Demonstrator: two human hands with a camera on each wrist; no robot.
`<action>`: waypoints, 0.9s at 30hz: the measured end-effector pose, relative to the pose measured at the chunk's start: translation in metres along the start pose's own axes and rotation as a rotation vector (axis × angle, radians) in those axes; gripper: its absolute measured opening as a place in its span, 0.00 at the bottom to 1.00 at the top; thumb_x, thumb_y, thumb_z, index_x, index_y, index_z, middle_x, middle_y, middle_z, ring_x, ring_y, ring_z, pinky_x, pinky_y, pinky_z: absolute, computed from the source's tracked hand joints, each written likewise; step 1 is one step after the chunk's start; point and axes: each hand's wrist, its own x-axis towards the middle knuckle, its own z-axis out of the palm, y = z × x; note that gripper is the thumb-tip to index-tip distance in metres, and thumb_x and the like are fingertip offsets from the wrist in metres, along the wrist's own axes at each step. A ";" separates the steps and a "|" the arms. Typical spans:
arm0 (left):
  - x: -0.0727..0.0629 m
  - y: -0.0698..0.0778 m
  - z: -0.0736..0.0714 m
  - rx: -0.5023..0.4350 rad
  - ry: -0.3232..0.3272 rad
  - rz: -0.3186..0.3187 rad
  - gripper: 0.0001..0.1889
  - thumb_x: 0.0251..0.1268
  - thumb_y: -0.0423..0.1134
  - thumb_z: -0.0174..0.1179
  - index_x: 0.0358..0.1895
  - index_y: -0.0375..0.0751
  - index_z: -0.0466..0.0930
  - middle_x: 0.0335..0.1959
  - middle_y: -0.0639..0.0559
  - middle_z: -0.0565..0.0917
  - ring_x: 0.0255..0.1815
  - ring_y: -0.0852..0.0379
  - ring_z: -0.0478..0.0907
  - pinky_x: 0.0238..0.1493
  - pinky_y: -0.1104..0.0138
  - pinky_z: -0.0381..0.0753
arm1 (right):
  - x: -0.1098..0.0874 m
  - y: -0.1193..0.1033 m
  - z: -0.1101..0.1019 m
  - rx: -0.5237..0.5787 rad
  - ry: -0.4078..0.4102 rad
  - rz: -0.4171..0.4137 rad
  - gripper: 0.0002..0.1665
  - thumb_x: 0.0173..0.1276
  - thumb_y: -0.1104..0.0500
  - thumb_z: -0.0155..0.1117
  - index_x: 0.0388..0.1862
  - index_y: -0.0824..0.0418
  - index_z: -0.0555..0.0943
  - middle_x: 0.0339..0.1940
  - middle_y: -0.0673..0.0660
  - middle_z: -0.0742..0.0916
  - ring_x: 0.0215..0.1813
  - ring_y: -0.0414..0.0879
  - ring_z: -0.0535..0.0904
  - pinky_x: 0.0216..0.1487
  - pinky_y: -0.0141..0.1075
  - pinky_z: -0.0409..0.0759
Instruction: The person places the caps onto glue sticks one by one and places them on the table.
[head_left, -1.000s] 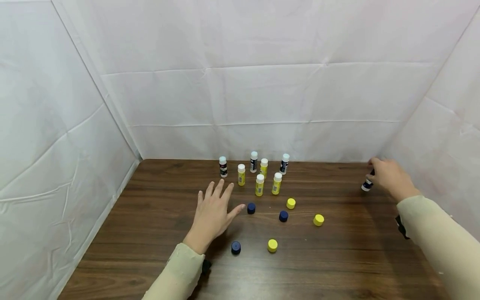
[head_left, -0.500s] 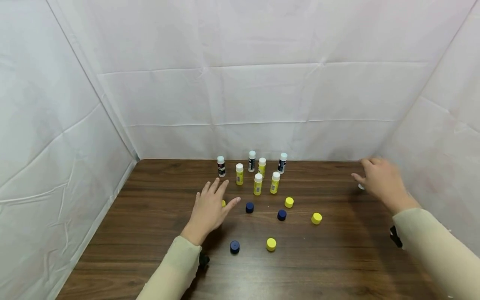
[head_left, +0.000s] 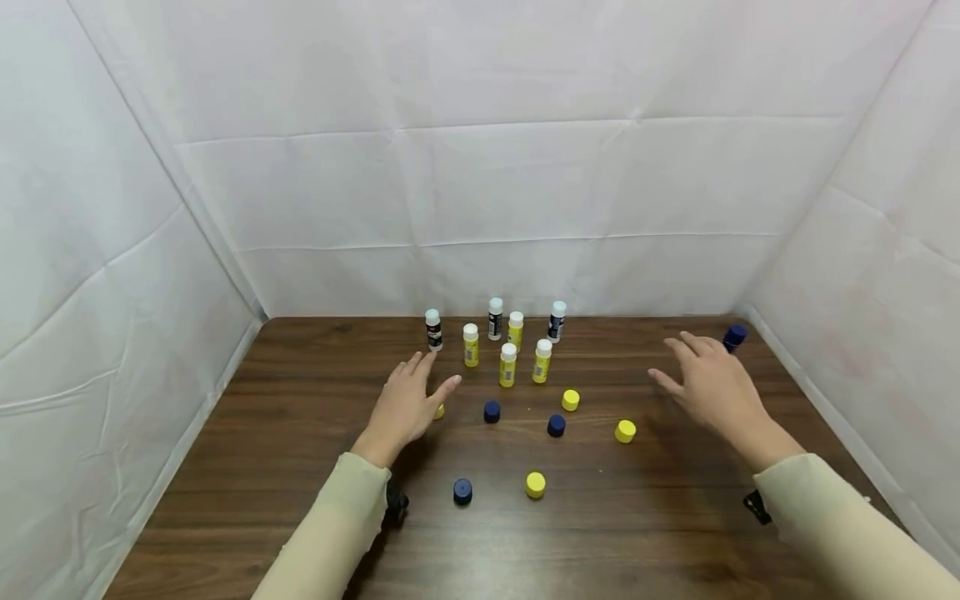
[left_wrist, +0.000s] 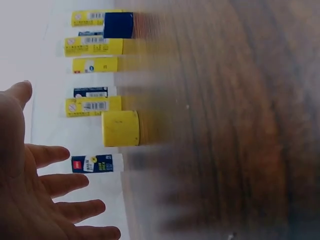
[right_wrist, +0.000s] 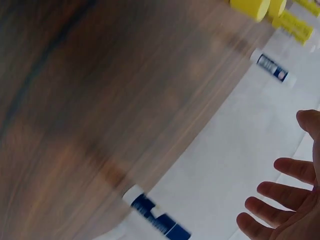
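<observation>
My right hand (head_left: pixel 708 379) is held over the table's right side with its fingers spread and nothing in them. Just beyond it, in the far right corner, a navy glue stick (head_left: pixel 735 337) stands upright with its navy cap on; the hand partly hides it in the head view. On the left, my left hand (head_left: pixel 405 404) hovers with fingers extended, holding nothing. Beside its thumb sits a yellow cap (head_left: pixel 439 412). Past its fingertips stands an uncapped navy glue stick (head_left: pixel 434 329). Several uncapped yellow glue sticks (head_left: pixel 507 367) stand to its right.
Two more uncapped navy glue sticks (head_left: pixel 556 323) stand at the back. Three loose navy caps (head_left: pixel 492 412) and several yellow caps (head_left: pixel 625 431) are scattered in front of the upright sticks. White cloth walls (head_left: pixel 487 192) border the back and sides of the wooden table (head_left: pixel 637 533).
My right hand has let go of the capped navy glue stick, leaving it upright in the far right corner, and has drawn back leftward and nearer. The left hand stays almost in place.
</observation>
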 end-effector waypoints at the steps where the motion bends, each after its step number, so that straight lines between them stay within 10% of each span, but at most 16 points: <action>1: 0.002 -0.001 0.000 -0.015 -0.005 -0.005 0.44 0.75 0.72 0.38 0.81 0.44 0.55 0.80 0.36 0.57 0.79 0.33 0.55 0.75 0.41 0.58 | -0.002 -0.004 0.001 0.004 0.013 -0.012 0.38 0.74 0.43 0.63 0.68 0.72 0.74 0.68 0.77 0.74 0.67 0.74 0.69 0.67 0.66 0.66; 27: 0.070 -0.022 0.001 -0.398 0.066 -0.237 0.37 0.75 0.52 0.59 0.80 0.43 0.56 0.76 0.38 0.66 0.74 0.38 0.65 0.69 0.44 0.70 | -0.045 -0.111 0.007 0.120 -0.057 -0.174 0.46 0.73 0.38 0.63 0.79 0.62 0.64 0.77 0.67 0.69 0.75 0.65 0.67 0.65 0.56 0.75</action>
